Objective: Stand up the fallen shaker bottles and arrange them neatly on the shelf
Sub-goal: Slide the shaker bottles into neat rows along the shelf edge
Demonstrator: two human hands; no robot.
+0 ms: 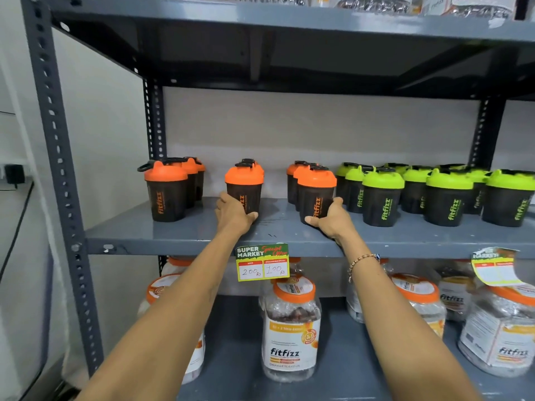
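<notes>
Left hand (234,214) grips centre orange shaker (244,189), right hand (333,217) grips the next (317,195), mid-frame on shelf (179,230). All bottles upright; only row spacing left, I'd judge.

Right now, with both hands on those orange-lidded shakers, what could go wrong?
The left hand and right hand each grip a front shaker only near its base, so a push could tip it into the bottles behind. The right-hand shaker stands close to the green-lidded shakers; sliding it right might knock one over.
</notes>
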